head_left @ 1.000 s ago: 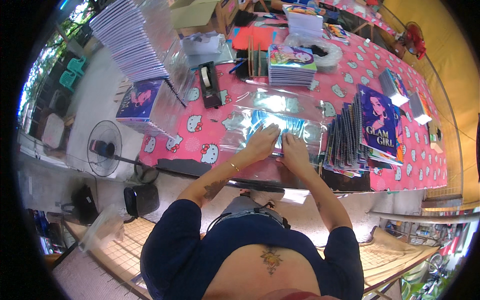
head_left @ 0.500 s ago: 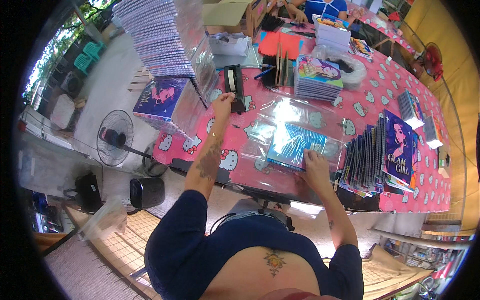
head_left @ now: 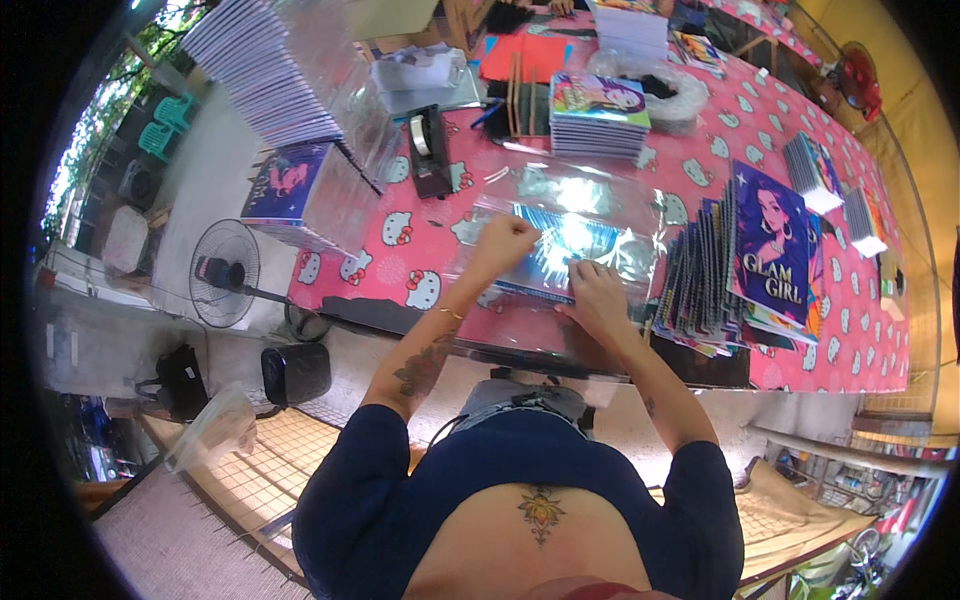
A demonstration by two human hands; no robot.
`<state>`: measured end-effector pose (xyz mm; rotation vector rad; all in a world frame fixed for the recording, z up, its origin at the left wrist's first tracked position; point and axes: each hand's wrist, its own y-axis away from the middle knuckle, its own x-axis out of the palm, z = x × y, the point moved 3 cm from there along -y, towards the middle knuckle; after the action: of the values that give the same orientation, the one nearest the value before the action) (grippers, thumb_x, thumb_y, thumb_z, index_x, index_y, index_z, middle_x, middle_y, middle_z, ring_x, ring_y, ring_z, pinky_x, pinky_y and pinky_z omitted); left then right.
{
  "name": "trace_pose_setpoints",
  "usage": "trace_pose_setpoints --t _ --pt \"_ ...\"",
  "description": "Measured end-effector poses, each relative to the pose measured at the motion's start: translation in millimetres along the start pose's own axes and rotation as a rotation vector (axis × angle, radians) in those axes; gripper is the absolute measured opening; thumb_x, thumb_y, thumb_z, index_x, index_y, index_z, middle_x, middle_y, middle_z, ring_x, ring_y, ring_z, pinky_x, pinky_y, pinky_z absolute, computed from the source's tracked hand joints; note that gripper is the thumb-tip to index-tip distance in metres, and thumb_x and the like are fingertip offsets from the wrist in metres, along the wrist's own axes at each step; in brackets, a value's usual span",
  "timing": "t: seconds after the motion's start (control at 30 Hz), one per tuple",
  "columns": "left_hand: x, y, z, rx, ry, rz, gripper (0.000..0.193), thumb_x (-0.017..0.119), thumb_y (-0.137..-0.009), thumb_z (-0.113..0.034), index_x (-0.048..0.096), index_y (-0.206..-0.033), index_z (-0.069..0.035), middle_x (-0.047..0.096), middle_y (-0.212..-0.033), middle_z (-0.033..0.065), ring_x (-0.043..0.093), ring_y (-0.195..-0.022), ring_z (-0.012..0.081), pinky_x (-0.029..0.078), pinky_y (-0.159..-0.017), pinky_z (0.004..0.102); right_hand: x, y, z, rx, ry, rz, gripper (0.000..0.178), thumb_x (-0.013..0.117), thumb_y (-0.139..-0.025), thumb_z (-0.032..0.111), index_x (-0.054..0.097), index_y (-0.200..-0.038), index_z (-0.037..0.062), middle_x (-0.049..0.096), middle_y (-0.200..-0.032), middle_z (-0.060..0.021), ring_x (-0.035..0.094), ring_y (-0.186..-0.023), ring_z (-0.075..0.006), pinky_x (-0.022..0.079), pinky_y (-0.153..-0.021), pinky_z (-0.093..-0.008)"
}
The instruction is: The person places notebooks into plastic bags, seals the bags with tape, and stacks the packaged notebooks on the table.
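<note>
In front of me a blue notebook (head_left: 560, 240) lies on the table under shiny clear plastic film (head_left: 640, 205) that spreads past its edges. My left hand (head_left: 507, 245) is above the notebook's left part, its fingertips pinched together; anything between them is too small to make out. The fingers of my right hand (head_left: 597, 290) rest flat on the wrapped notebook near its lower right edge. A black tape dispenser (head_left: 428, 150) with a roll of tape stands beyond my left hand, apart from it.
Leaning spiral notebooks (head_left: 700, 270) stand right of my right hand. A notebook stack (head_left: 600, 125) sits beyond the film. Tall plastic-wrapped stacks (head_left: 285, 75) rise at the left. The pink patterned table (head_left: 860, 340) extends right; a standing fan (head_left: 222, 270) is off its left side.
My left hand has left the tape dispenser and come right and nearer, over the notebook's left part. My right hand stays on the wrapped notebook. The whole view has shifted somewhat.
</note>
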<state>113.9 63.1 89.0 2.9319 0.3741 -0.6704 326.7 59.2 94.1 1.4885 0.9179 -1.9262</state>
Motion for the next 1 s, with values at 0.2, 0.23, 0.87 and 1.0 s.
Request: trace_pose_setpoints --t 0.2,0.23,0.87,1.0 --pt "55.7 10.5 -22.3 0.08 -0.777 0.023 0.046 0.068 -0.082 -0.048 0.07 -0.074 -0.003 0.068 -0.072 0.0203 0.067 -0.067 0.0361 0.052 -0.063 0.0458 -3.4 4.1 -2.7 -0.004 0.01 -0.029 0.073 0.081 -0.063 0.044 0.057 -0.116 0.0009 0.057 -0.107 -0.0086 0.056 -0.107 -0.0243 0.043 -0.088 -0.0391" --pt "50.2 12.0 -28.4 0.048 -0.8 0.08 0.05 0.067 -0.081 -0.052 0.07 -0.072 -0.003 0.067 -0.072 0.0219 0.067 -0.071 0.04 0.052 -0.064 0.0498 -4.8 4.6 -1.9 0.003 -0.003 -0.015 0.072 0.081 -0.064 0.045 0.057 -0.115 0.0009 0.057 -0.107 -0.0086 0.056 -0.107 -0.0247 0.043 -0.088 -0.0397" --pt "-22.7 85.2 -18.5 0.515 0.013 -0.17 0.037 0.058 -0.083 0.0 0.058 -0.12 -0.001 0.06 -0.12 0.0126 0.059 -0.106 0.0261 0.048 -0.092 0.0387 -58.0 -99.4 -104.5 0.448 -0.822 0.305 0.075 0.036 -0.09 0.071 0.07 -0.111 0.0082 0.068 -0.097 -0.0169 0.067 -0.084 -0.0278 0.053 -0.073 -0.0378" --pt "-49.1 38.6 20.7 0.258 0.497 -0.132 0.042 0.051 -0.087 0.005 0.054 -0.129 0.002 0.062 -0.122 0.0134 0.059 -0.109 0.0211 0.047 -0.095 0.0335 -52.6 -82.5 -94.5 0.552 -1.207 0.18 0.08 0.039 -0.091 0.07 0.059 -0.126 0.001 0.066 -0.106 -0.0162 0.064 -0.089 -0.0202 0.053 -0.073 -0.0338"
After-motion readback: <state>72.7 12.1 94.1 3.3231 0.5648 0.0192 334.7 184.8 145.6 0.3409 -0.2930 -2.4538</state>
